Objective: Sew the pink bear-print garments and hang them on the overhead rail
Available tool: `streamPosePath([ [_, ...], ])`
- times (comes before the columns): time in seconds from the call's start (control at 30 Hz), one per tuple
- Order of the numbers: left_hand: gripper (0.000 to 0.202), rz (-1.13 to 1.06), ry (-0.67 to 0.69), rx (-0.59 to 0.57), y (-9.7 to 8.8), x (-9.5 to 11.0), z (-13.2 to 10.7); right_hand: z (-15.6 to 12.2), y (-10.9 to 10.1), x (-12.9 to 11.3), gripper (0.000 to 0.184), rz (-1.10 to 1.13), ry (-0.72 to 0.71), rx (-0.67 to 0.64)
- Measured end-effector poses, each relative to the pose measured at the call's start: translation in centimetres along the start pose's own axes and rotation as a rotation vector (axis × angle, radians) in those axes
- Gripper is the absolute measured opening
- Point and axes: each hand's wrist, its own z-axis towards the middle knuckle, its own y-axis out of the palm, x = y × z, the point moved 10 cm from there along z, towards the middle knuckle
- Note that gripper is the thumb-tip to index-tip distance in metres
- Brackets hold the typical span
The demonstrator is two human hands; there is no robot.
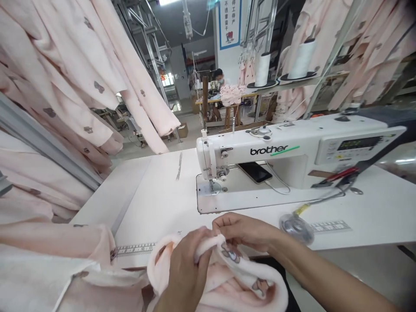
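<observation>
A bunched piece of pink plush fabric (240,284) with small printed figures lies at the front edge of the table, in front of the sewing machine. My left hand (191,262) is closed round a folded edge of it, thumb on the near side. My right hand (238,229) pinches the same edge just to the right, fingertips together. What lies between those fingertips is too small to make out beyond the cloth. Behind both hands stands a white sewing machine (260,151), its needle area (212,184) with no cloth under it.
A phone (255,172) with a white cable lies under the machine arm. A clear round object (297,227) sits right of my right forearm. Pink garments (81,78) hang at left. Thread cones (262,69) stand behind the machine. A person (218,80) sits farther back.
</observation>
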Motion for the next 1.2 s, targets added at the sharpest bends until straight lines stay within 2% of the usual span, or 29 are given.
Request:
streamPosePath([
  [0.1,0.042,-0.142,-0.197,-0.066,0.9,-1.1,0.2,-0.3,-0.4,0.2,0.024,-0.009,-0.029,0.063],
  [0.2,0.042,-0.32,-0.382,-0.103,1.4,-1.9,0.4,-1.1,-0.2,-0.7,0.023,-0.123,-0.093,0.128],
  [0.23,0.04,-0.355,-0.429,-0.077,1.2,-2.1,0.4,-1.7,-0.3,-1.5,0.023,-0.206,-0.148,0.2],
  [0.3,0.035,-0.357,-0.487,-0.011,0.6,-2.6,0.4,-3.4,-0.4,-3.3,0.023,-0.431,-0.269,0.425],
  [0.37,0.031,-0.301,-0.514,0.018,0.3,-2.8,0.3,-5.1,0.2,-4.5,0.015,-0.688,-0.335,0.636],
  [0.43,0.03,-0.25,-0.544,-0.002,0.4,-3.0,0.4,-5.9,1.1,-4.9,0.005,-0.889,-0.363,0.75],
  [0.5,0.029,-0.249,-0.563,-0.078,0.8,-3.2,0.8,-6.0,1.6,-5.0,0.004,-0.95,-0.415,0.762],
  [0.53,0.03,-0.272,-0.558,-0.152,1.3,-3.1,1.1,-5.9,1.6,-5.1,0.009,-0.938,-0.441,0.733],
  [0.67,0.034,-0.391,-0.473,-0.501,3.4,-2.1,2.0,-5.0,1.4,-5.5,0.02,-0.91,-0.466,0.531],
  [0.7,0.033,-0.414,-0.457,-0.537,3.6,-1.9,2.2,-5.0,1.3,-5.8,0.02,-0.913,-0.465,0.506],
  [0.77,0.03,-0.45,-0.453,-0.531,3.6,-1.9,2.9,-5.1,0.8,-6.3,0.019,-0.919,-0.458,0.505],
  [0.83,0.025,-0.479,-0.483,-0.485,3.6,-2.2,3.7,-5.0,-0.2,-6.6,0.018,-0.919,-0.417,0.552],
  [0.9,0.021,-0.492,-0.569,-0.466,4.2,-3.4,4.1,-4.5,-1.8,-6.6,0.019,-0.893,-0.365,0.618],
  [1.03,0.029,-0.571,-0.754,-0.555,7.9,-7.4,4.6,-2.6,-6.5,-6.6,0.015,-0.894,-0.3,0.795],
  [1.1,0.028,-0.593,-0.734,-0.609,10.1,-9.3,5.2,-1.7,-9.2,-6.2,0.01,-0.98,-0.219,0.909],
  [1.2,0.026,-0.382,-0.586,-0.583,12.1,-11.9,6.9,-0.1,-12.0,-5.7,0.007,-1.1,-0.117,0.993],
])
